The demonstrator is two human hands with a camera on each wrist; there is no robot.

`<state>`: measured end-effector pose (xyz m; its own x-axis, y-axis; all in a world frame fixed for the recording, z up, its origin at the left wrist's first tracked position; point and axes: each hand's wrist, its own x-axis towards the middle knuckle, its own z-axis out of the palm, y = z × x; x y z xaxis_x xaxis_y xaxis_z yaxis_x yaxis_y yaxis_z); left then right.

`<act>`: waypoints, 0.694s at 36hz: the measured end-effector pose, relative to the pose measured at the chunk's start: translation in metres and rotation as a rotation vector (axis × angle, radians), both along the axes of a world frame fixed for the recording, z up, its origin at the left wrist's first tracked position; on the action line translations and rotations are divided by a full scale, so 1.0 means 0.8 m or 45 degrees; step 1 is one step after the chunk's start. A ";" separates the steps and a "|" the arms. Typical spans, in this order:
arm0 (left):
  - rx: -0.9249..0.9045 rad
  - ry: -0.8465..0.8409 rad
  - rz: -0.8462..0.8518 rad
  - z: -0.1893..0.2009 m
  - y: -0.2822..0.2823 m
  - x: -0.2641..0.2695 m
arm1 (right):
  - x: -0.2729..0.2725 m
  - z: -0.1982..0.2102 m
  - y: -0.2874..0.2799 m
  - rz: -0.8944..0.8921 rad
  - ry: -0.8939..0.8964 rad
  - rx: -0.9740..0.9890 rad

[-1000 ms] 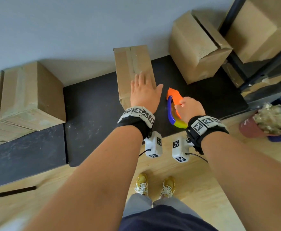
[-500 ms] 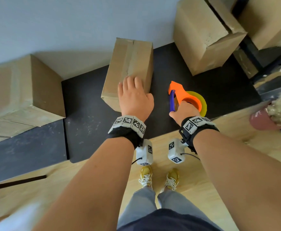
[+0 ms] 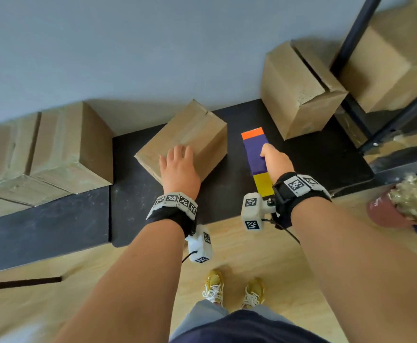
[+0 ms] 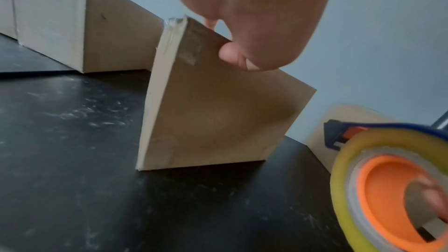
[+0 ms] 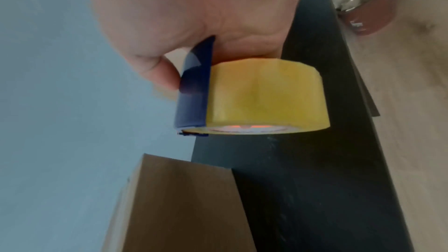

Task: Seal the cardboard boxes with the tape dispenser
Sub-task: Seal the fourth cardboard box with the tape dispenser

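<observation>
Left hand (image 3: 179, 169) flat on box (image 3: 190, 137), thumb seemingly hooking edge, right hand (image 3: 275, 160) gripping tape dispenser (image 3: 256, 154)

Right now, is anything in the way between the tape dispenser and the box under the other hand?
Nothing visible. The tape dispenser, held in the right hand, hangs beside the small box with only bare black mat between them. The left hand rests on the box's near end.

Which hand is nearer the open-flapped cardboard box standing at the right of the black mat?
The right hand. It holds the tape dispenser just left of that box, apart from it. The left hand rests on the middle box, farther left.
</observation>
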<state>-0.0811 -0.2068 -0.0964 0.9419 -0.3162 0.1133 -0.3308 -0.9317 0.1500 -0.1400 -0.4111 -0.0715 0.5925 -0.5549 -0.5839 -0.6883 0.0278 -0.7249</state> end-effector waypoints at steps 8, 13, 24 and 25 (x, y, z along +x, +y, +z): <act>-0.046 0.082 0.061 0.022 0.023 0.001 | -0.007 0.025 0.017 0.018 -0.090 -0.082; -0.260 0.349 0.120 0.056 -0.011 0.023 | -0.010 0.044 0.011 0.073 -0.183 -0.134; -1.142 1.113 0.269 0.111 -0.066 0.057 | -0.024 0.078 -0.011 0.230 -0.298 -0.229; -1.179 1.155 0.287 0.112 -0.065 0.056 | -0.026 0.080 -0.012 0.246 -0.296 -0.213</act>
